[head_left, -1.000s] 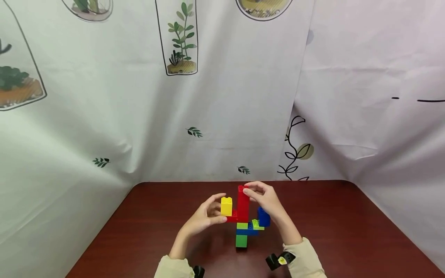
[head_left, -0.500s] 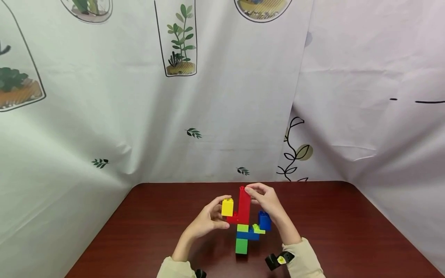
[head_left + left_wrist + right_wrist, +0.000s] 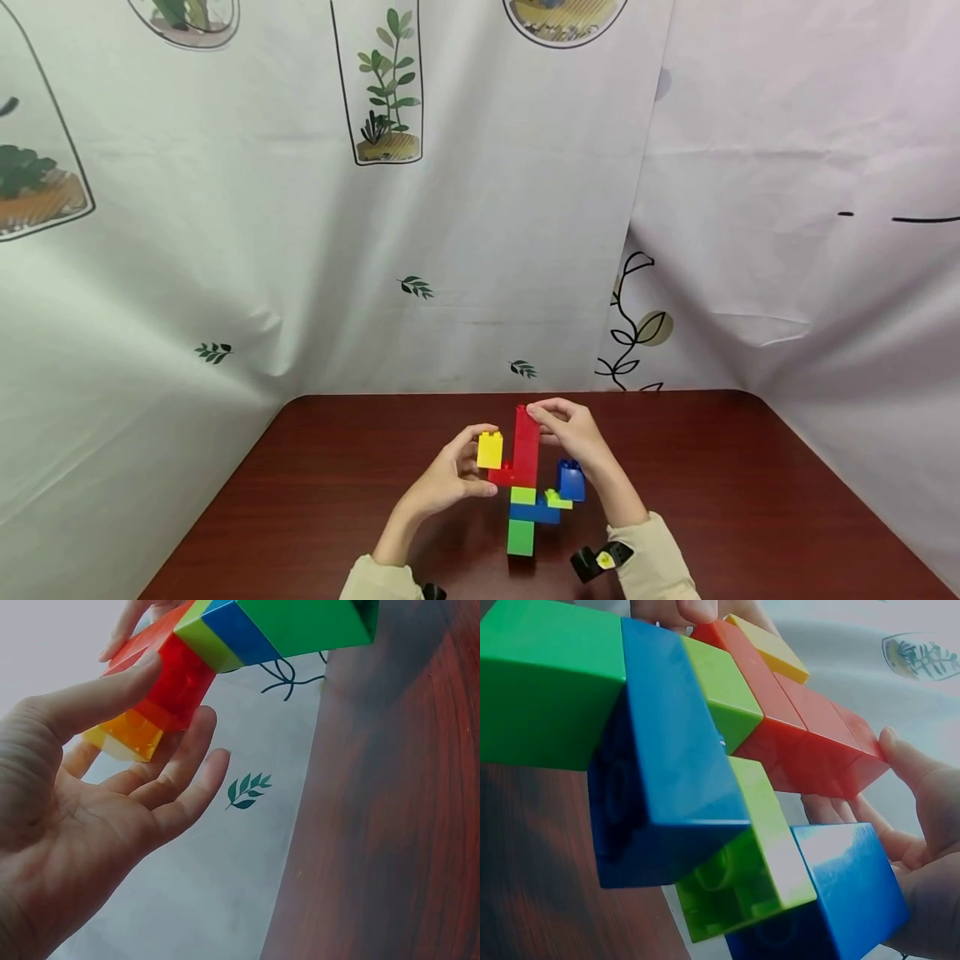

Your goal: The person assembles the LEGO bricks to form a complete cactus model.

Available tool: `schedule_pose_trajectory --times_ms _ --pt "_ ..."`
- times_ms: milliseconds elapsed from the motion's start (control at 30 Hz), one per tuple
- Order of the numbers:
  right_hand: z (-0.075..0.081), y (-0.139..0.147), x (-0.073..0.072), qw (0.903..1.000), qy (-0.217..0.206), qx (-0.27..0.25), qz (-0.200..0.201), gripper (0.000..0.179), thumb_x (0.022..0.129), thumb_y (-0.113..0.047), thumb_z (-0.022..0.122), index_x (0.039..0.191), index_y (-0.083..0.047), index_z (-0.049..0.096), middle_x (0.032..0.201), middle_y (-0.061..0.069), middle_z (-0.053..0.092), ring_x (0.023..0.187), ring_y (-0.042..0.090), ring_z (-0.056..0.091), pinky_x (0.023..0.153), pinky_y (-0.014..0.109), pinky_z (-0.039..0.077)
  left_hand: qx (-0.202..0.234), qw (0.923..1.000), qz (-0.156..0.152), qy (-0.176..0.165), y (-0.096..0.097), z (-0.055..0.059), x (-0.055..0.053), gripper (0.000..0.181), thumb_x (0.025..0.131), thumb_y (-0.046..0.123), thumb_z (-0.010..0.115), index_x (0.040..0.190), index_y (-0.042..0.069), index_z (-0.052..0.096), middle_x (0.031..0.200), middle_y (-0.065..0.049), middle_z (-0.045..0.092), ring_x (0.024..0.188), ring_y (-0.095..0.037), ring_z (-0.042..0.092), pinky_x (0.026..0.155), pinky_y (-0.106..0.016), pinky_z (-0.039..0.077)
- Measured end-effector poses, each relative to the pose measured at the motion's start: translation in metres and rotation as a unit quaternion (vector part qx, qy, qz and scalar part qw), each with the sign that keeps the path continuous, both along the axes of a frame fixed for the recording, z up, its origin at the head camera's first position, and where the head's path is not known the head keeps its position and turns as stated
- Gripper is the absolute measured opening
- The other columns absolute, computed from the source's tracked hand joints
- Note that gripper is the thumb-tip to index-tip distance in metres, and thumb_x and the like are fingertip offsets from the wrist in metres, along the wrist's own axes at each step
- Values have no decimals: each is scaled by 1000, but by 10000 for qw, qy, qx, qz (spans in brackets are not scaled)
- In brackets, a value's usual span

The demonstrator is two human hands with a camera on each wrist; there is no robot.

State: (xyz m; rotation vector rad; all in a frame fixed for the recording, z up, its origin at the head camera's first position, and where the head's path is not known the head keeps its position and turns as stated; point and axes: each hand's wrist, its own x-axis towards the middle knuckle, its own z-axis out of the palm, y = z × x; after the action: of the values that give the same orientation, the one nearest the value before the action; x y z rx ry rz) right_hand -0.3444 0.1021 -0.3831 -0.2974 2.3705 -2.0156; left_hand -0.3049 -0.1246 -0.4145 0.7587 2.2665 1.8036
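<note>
A model of toy building bricks stands upright between both hands in the head view. Its bottom is a green brick (image 3: 521, 538), followed by a long blue brick (image 3: 537, 513) and a lime brick (image 3: 522, 496). Red bricks (image 3: 527, 450) form the tall top, with a yellow brick (image 3: 490, 450) on the left arm. A second blue brick (image 3: 572, 481) sits on a lime plate (image 3: 558, 500) at right. My right hand (image 3: 573, 433) pinches the red top. The left hand (image 3: 441, 477) curls thumb and fingers around the red and yellow side; some fingertips are hidden.
Beneath the model lies a dark reddish-brown table (image 3: 337, 500). A white cloth (image 3: 480, 208) printed with plants hangs behind it. A black wrist camera (image 3: 600, 560) is strapped at the right sleeve. Whether the green brick touches the table, I cannot tell.
The model has come down slightly and tilted, its green bottom moving toward the viewer. The left thumb has slid a little lower along the red part; the right hand keeps its pinch.
</note>
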Motion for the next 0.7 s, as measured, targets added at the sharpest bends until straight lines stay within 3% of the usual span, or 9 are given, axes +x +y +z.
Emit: schedule_pose_trajectory --times_ms 233,400,700 --pt "-1 3 0 9996 12 75 273 39 95 -32 62 122 -3 61 116 16 67 95 20 70 87 40 57 30 9996 122 237 1 -2 0 68 83 -1 72 142 12 39 118 -28 58 94 -20 63 80 -22 56" --pt "-1 7 -1 9975 74 143 684 44 96 -32 60 131 -5 56 126 19 62 105 23 67 94 47 53 188 9991 185 322 0 -4 -1 69 83 2 73 143 7 38 119 -30 56 95 -17 65 80 -23 56" --pt "0 17 2 9897 387 424 1312 55 97 -31 58 144 -9 44 141 24 51 116 32 62 94 42 54 441 9982 261 319 0 -5 -2 70 84 4 73 143 6 36 124 -35 52 97 -20 67 81 -23 56"
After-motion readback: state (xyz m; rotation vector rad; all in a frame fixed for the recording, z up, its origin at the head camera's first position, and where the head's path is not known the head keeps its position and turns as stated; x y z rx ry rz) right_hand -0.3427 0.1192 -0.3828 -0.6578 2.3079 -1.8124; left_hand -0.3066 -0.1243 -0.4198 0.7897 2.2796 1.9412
